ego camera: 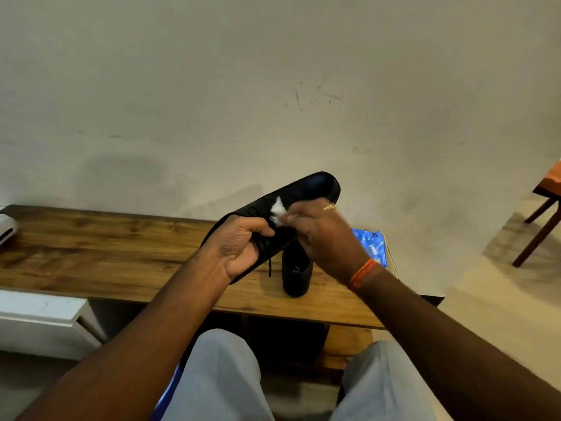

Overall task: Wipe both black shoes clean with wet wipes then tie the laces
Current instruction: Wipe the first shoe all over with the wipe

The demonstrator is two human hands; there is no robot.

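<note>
There were two black shoes, one held up and one on the table, one white wipe, and one blue wipes pack.

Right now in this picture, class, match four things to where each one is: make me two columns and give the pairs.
Things
1. raised black shoe
2. second black shoe
3. white wipe
4. blue wipes pack

Places
A. standing on the wooden bench
B. lying at the bench's right end
C. gripped by the left hand
D. pinched in the right hand

Pairs: 1-C, 2-A, 3-D, 4-B

Head view, looking down, close over bench
</note>
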